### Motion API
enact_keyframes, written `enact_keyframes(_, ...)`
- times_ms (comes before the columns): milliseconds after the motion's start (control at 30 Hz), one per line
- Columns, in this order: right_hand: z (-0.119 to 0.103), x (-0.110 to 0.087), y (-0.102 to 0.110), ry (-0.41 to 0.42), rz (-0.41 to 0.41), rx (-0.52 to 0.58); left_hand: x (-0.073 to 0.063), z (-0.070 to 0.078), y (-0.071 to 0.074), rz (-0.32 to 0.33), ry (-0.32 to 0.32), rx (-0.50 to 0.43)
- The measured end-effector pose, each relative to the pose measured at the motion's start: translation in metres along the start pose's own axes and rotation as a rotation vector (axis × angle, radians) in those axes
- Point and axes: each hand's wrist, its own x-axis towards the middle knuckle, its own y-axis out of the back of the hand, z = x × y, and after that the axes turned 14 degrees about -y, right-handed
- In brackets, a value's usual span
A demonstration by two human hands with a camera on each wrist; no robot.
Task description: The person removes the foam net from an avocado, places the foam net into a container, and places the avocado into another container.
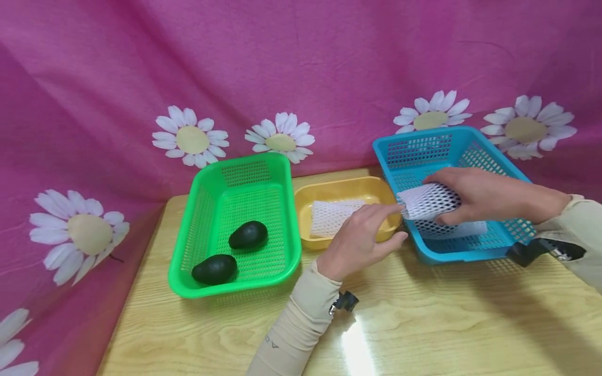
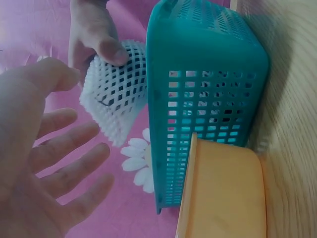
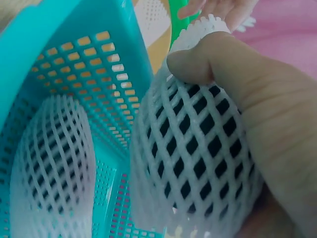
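Note:
My right hand (image 1: pixel 489 196) grips an avocado in a white foam net (image 1: pixel 430 201) over the blue basket (image 1: pixel 442 256). Dark skin shows through the mesh in the right wrist view, with the thumb across the net near its end. Below it in that basket lies another netted avocado (image 3: pixel 57 158). My left hand (image 1: pixel 359 240) holds nothing; its fingers are spread in the left wrist view (image 2: pixel 59 148), fingertips close to the net's loose end. Beneath and behind this hand, white foam nets (image 1: pixel 331 216) lie in the yellow tray (image 1: pixel 305 196).
To the left, a green basket (image 1: pixel 235 287) holds two bare dark avocados (image 1: pixel 249 235), both near its front. The containers stand side by side on a wooden table (image 1: pixel 400 324). A pink cloth with daisies (image 1: pixel 329 62) hangs behind them.

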Motion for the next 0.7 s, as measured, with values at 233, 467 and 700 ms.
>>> enact_keyframes(233,-0.012,0.001,-0.004,0.029,0.031,0.04,-0.005,0.001,0.006,-0.014,0.02,0.027)
enact_keyframes(467,-0.023,0.001,-0.012,0.11,0.049,0.057,-0.014,0.004,0.008,-0.042,0.02,0.039)
enact_keyframes(700,-0.037,-0.003,-0.017,0.121,0.028,0.059,-0.025,0.012,0.014,-0.066,0.026,0.057)
